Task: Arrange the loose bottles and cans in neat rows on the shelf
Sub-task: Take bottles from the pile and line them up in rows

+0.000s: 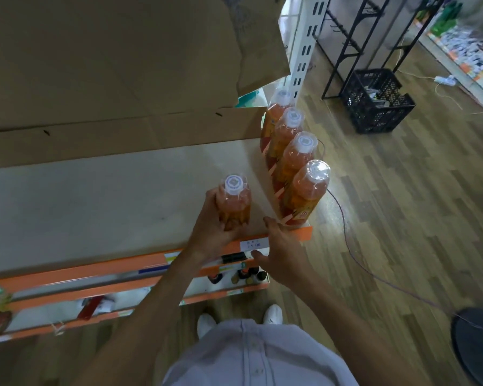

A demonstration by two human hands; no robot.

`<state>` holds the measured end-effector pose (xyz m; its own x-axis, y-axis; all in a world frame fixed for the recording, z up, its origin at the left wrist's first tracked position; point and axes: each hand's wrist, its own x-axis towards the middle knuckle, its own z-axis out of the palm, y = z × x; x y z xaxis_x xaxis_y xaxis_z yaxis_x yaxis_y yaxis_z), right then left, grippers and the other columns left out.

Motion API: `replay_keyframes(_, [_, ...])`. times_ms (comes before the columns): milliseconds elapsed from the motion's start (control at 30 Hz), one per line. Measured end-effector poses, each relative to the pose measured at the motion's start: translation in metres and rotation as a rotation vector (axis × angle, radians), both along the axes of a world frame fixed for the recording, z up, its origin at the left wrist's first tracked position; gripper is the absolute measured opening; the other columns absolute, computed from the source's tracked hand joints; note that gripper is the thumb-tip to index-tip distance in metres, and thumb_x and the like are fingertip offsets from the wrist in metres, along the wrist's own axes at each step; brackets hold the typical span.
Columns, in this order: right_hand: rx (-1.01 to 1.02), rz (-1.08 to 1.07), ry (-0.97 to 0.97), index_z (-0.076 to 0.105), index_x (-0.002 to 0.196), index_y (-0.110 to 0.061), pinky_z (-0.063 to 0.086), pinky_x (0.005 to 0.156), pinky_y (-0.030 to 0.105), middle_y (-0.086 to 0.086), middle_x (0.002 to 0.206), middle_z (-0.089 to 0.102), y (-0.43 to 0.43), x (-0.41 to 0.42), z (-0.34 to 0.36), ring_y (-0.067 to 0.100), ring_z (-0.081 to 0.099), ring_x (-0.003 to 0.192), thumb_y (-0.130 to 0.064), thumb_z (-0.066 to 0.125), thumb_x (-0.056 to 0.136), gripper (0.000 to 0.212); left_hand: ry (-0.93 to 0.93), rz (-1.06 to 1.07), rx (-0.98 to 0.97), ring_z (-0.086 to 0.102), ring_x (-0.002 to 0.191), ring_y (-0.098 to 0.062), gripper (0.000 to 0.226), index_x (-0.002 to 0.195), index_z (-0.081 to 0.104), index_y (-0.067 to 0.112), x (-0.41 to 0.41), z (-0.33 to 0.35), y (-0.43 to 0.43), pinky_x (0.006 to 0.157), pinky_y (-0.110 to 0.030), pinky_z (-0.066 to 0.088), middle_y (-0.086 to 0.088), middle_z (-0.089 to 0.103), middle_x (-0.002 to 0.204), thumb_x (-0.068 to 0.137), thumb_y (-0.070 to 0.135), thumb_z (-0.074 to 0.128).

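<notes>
We see the fingers [227, 224] of the left hand [214, 221] curled round the lower body of a clear plastic bottle of orange drink with a white cap [234, 201], the thumb on its left side. This bottle stands upright on the cream shelf board [95, 204], close to the front edge. Its long axis is vertical and its cap points up at us.

The fingers [271, 222] of the right hand [282, 254] lie straight and spread, holding nothing. They sit over the orange front strip [95, 270] by a white price label [253, 243]. The forefinger tip is near the base of the closest bottle in the row; we cannot tell whether it touches.

To the right of the held bottle, with a gap between, four like bottles [293, 162] stand in a single row at the shelf's right end, running front to back, caps up.

Brown cardboard sheets [95, 65] cover the shelf's back. On a lower shelf are small dark bottles [246, 275]. A black plastic crate [377, 101] rests on the wooden floor [402, 218].
</notes>
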<state>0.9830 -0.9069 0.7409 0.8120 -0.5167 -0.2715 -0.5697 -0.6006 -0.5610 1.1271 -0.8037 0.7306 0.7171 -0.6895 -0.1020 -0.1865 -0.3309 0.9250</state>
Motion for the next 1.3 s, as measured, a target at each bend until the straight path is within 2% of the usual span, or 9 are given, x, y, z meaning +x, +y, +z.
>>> replay_keyframes(233, [-0.032,0.031,-0.004,0.038,0.148,-0.014,0.047,0.103,0.032,0.007,0.146,0.050,0.000,0.004,-0.001,0.024,0.052,0.131,-0.024,0.075,0.088,0.071,0.037,0.023,0.034,0.056,0.115,-0.010,0.065,0.135,0.046,0.018,0.008,-0.024,0.009,0.087,-0.006,0.046,0.009,0.055,0.124,0.080,0.021,0.081])
replay_keyframes(333, [-0.053,0.043,0.002,0.039,0.148,-0.015,0.048,0.104,0.035,0.007,0.147,0.050,-0.003,0.007,-0.001,0.025,0.052,0.130,-0.027,0.075,0.087,0.072,-0.002,0.020,0.014,0.055,0.115,-0.010,0.064,0.136,0.046,0.017,0.010,-0.026,0.005,0.092,-0.016,0.048,0.003,0.055,0.129,0.081,0.022,0.080])
replay_keyframes(433, [-0.078,0.081,0.032,0.040,0.145,-0.016,0.050,0.100,0.036,0.006,0.146,0.050,-0.008,0.012,-0.003,0.027,0.054,0.127,-0.028,0.076,0.086,0.070,-0.032,0.030,0.021,0.058,0.112,-0.012,0.059,0.132,0.048,0.015,0.015,-0.032,-0.002,0.090,-0.012,0.048,-0.002,0.057,0.130,0.082,0.018,0.079])
replay_keyframes(567, [-0.131,0.113,0.026,0.043,0.141,-0.016,0.046,0.095,0.033,0.007,0.140,0.052,-0.013,0.020,-0.008,0.028,0.055,0.121,-0.027,0.076,0.083,0.067,-0.089,0.039,0.015,0.060,0.115,-0.015,0.058,0.131,0.049,0.013,0.026,-0.040,-0.015,0.095,-0.035,0.055,-0.007,0.059,0.126,0.081,0.018,0.078])
replay_keyframes(733, [-0.121,0.106,0.046,0.040,0.144,-0.015,0.046,0.097,0.033,0.006,0.144,0.048,-0.022,0.038,-0.014,0.026,0.052,0.126,-0.025,0.074,0.084,0.070,-0.180,0.022,0.029,0.058,0.116,-0.020,0.061,0.134,0.045,0.014,0.044,-0.050,-0.034,0.095,-0.042,0.054,-0.006,0.055,0.129,0.082,0.027,0.073])
replay_keyframes(867, [-0.107,0.088,0.061,0.037,0.145,-0.013,0.040,0.103,0.031,0.007,0.145,0.044,-0.031,0.060,-0.016,0.025,0.043,0.132,-0.027,0.071,0.087,0.068,-0.177,0.029,0.044,0.055,0.117,-0.015,0.059,0.135,0.044,0.016,0.065,-0.055,-0.059,0.095,-0.043,0.054,-0.004,0.054,0.129,0.085,0.024,0.074])
replay_keyframes(1000, [-0.134,0.031,0.064,0.041,0.139,-0.009,0.045,0.103,0.037,0.011,0.138,0.050,-0.034,0.083,-0.024,0.029,0.049,0.127,-0.028,0.073,0.086,0.065,-0.183,0.033,0.055,0.051,0.111,-0.005,0.058,0.136,0.043,0.015,0.087,-0.055,-0.085,0.094,-0.038,0.055,-0.005,0.053,0.129,0.087,0.025,0.073])
replay_keyframes(1167, [-0.203,0.049,0.129,0.034,0.148,-0.007,0.037,0.112,0.038,0.014,0.153,0.038,-0.037,0.099,-0.032,0.029,0.037,0.140,-0.033,0.067,0.090,0.072,-0.166,0.017,0.053,0.053,0.119,-0.019,0.060,0.138,0.041,0.012,0.111,-0.052,-0.117,0.098,-0.041,0.052,-0.009,0.051,0.130,0.088,0.024,0.072])
replay_keyframes(1300, [-0.276,0.044,0.134,0.040,0.145,-0.006,0.042,0.106,0.038,0.016,0.150,0.043,-0.039,0.103,-0.036,0.031,0.046,0.135,-0.030,0.066,0.090,0.065,-0.200,-0.007,0.035,0.055,0.118,-0.028,0.058,0.136,0.044,0.012,0.126,-0.053,-0.134,0.095,-0.050,0.052,-0.011,0.052,0.129,0.086,0.028,0.069])
